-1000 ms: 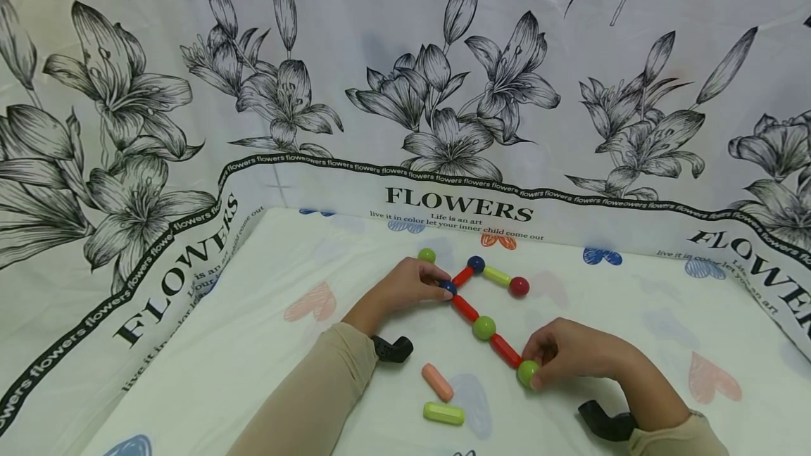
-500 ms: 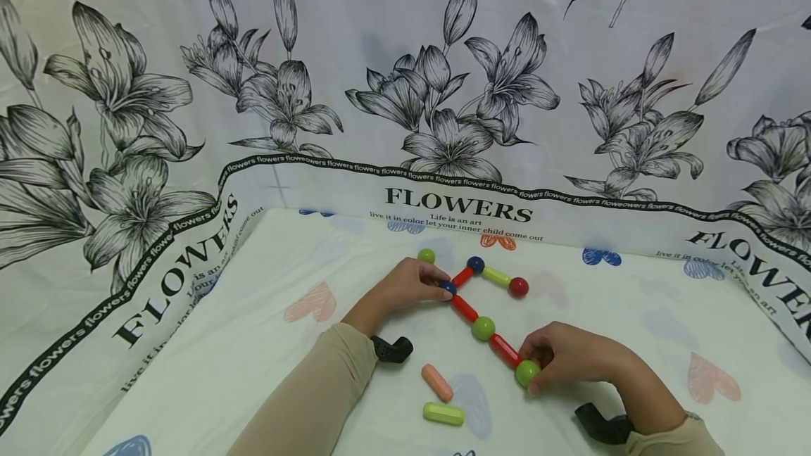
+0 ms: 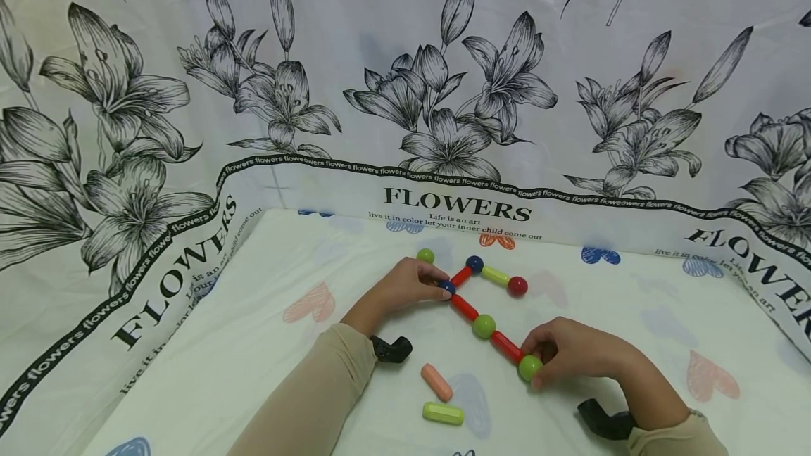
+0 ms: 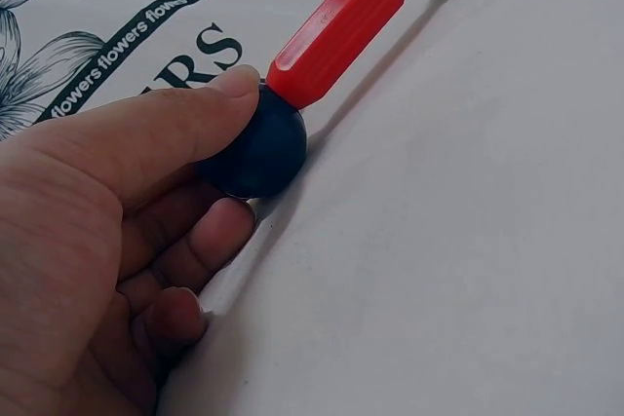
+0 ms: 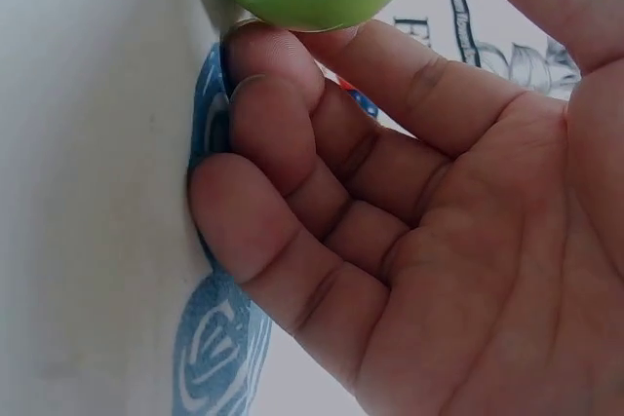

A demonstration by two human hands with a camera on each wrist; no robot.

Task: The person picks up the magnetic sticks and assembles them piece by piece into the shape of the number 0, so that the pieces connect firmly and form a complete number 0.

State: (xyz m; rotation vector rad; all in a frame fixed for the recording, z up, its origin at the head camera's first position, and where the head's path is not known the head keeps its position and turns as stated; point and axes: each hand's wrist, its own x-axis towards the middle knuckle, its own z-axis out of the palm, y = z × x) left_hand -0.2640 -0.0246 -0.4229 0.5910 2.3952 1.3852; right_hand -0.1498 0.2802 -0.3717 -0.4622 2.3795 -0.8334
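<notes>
While the left hand [image 3: 412,281] pinches the blue ball [image 3: 447,288] and the right hand [image 3: 564,352] grips the end green ball [image 3: 529,369], two red rods [image 3: 507,347] and the middle green ball [image 3: 484,326] lie in line between them on the white cloth [image 3: 209,343]. Working this well likely means light, even pressure along that line, with each rod meeting its ball squarely and no twist reaching the side branch's yellow-green rod [image 3: 495,276].

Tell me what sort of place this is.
Probably a play or filming spot screened off with cloth: a flower-print curtain hangs behind and along the sides, a white sheet with printed hearts covers the surface, and toy rods and balls lie on it.
</notes>
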